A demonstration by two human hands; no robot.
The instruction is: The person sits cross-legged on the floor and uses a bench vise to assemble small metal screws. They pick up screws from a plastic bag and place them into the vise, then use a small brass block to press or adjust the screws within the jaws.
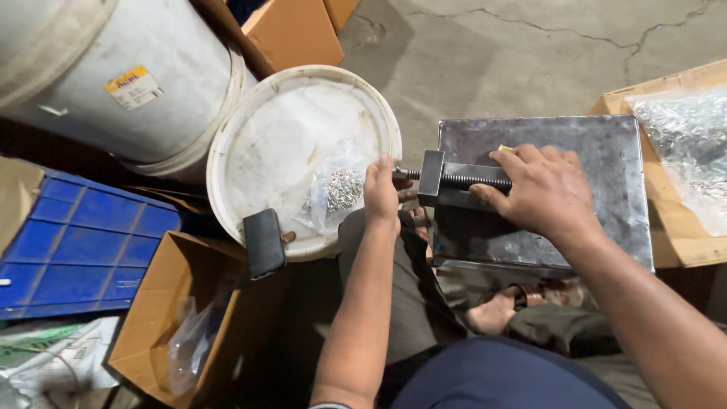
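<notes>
Gripping the threaded rod (pixel 475 182) near frame centre, the right hand (pixel 544 189) arches over it, fingers curled down, forearm running in from the lower right. At the rod's end, left of the dark metal block (pixel 432 176), the left hand (pixel 381 191) closes its fingertips, arm stretched up from the bottom edge. Rod and block rest on a grey steel plate (pixel 606 151). Just left, a bag of small metal parts (pixel 339 191) lies on a white bucket lid (pixel 288 136).

A yellow-and-white rectangular label (pixel 133 87) sits on the white drum (pixel 129 76). 3 clear plastic bags: 1 of small metal parts (pixel 337 193) on the bucket lid (pixel 288 129), 1 at right (pixel 685 144), 1 crumpled in the open cardboard box (pixel 189 303).
</notes>
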